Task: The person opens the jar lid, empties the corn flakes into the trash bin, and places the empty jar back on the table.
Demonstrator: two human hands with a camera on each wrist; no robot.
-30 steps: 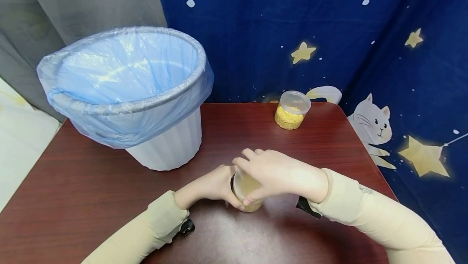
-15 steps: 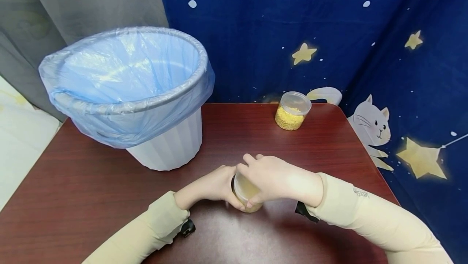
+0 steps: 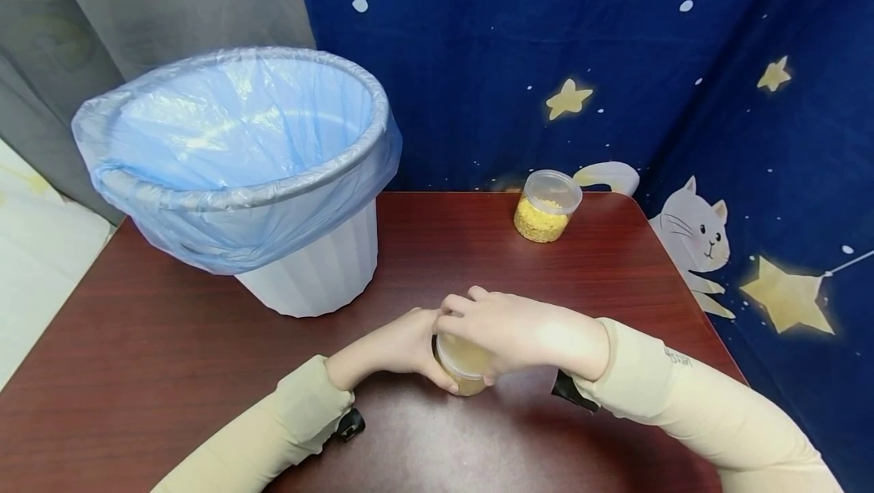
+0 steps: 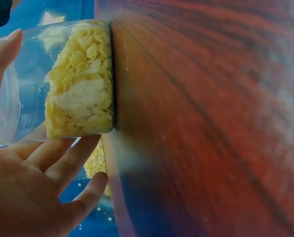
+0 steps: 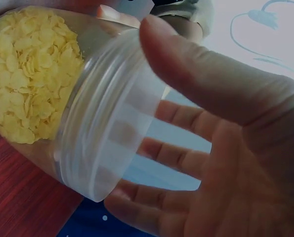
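Observation:
A clear jar of yellow flakes stands on the table between both hands. The left hand grips its side, thumb in front; in the left wrist view, the fingers of that hand wrap round the jar, whose base rests on the tabletop. Over the top is the right hand. In the right wrist view, the right hand has its thumb and fingers spread around the translucent lid, with fingertips at the rim.
A white bin lined with a blue bag stands at the back left of the reddish-brown table. Near the back right edge sits a second jar of yellow flakes. A blue curtain hangs behind.
The right hand's fingers and thumb have shifted around the lid, with the thumb tip now farther right. The left hand and the jar stay in nearly the same place.

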